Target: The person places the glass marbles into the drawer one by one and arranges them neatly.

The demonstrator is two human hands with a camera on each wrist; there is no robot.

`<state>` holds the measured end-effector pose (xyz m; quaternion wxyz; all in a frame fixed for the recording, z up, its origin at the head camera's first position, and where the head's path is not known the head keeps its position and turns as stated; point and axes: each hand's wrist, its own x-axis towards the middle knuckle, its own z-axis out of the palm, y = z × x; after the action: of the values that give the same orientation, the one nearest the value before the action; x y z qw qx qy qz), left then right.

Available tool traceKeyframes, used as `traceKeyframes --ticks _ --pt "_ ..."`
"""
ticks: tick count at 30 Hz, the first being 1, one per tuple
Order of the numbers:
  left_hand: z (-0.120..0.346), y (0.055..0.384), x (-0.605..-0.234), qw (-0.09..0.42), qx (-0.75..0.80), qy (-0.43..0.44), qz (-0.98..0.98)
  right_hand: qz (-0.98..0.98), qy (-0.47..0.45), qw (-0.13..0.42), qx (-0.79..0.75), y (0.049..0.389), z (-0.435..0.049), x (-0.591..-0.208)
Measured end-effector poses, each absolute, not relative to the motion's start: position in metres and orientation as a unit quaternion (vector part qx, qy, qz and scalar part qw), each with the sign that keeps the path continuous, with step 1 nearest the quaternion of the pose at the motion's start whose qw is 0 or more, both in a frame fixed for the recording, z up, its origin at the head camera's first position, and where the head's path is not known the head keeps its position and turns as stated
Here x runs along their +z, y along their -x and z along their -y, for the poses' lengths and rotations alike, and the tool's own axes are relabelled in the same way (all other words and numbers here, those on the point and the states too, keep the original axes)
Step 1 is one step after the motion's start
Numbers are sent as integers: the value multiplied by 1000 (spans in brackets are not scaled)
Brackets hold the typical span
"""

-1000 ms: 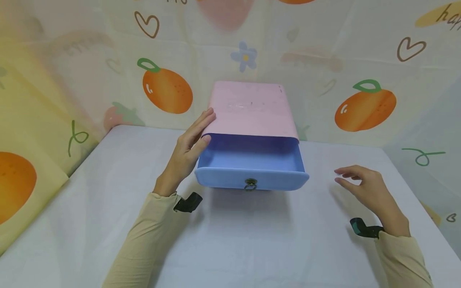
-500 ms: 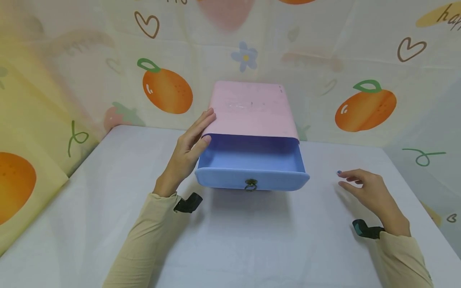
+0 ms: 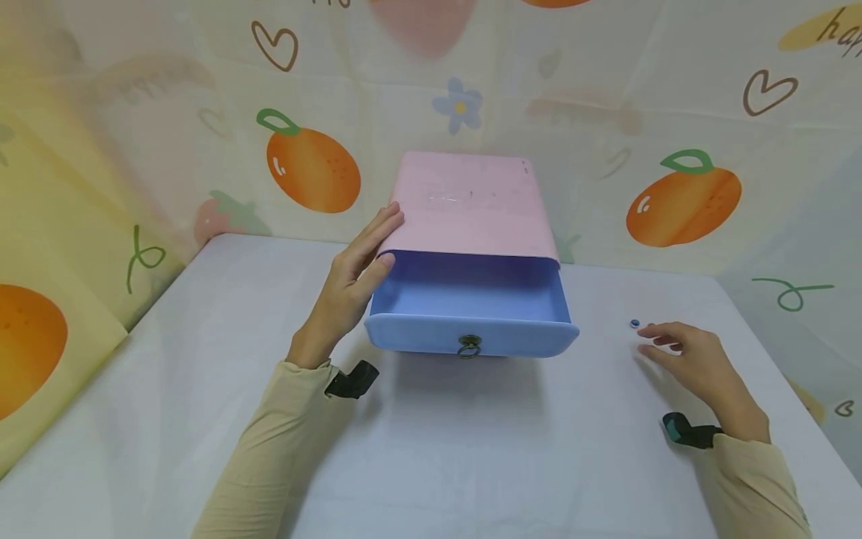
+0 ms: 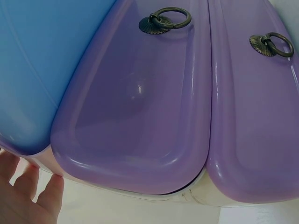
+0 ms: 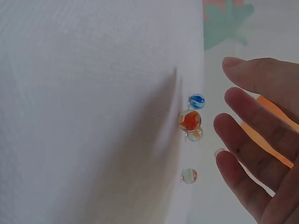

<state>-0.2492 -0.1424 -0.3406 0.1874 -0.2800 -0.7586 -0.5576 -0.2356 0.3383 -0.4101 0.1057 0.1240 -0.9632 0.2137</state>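
My left hand [image 3: 346,281] lies along the left side of a pink drawer cabinet [image 3: 471,202], fingers extended against it and thumb at the front edge. The cabinet's top blue drawer [image 3: 471,337] is pulled out, with a ring pull on its front and a bare inside. On the right, my right hand [image 3: 694,359] hovers low over the table with fingers loosely bent and nothing in them. Just past its fingertips sits a small blue marble [image 3: 634,323]. The right wrist view shows this blue marble [image 5: 197,101], an orange marble [image 5: 189,121] and other clear ones beside my fingers.
Two purple drawers, one [image 4: 135,98] next to the other [image 4: 254,102], are closed below the blue one, each with a brass-coloured ring pull. A white cloth [image 3: 458,464] covers the table. Behind it hangs a fruit-patterned cloth [image 3: 579,67].
My right hand has drawn back slightly to the right, and the blue marble has come into view beyond its fingertips. The left hand and the cabinet have stayed put.
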Motion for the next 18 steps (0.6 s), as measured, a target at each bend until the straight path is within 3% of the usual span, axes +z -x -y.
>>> traceKeyframes --ticks 18 --pt "143 250 -342 191 -558 283 756 971 -71 41 224 235 -346 -417"
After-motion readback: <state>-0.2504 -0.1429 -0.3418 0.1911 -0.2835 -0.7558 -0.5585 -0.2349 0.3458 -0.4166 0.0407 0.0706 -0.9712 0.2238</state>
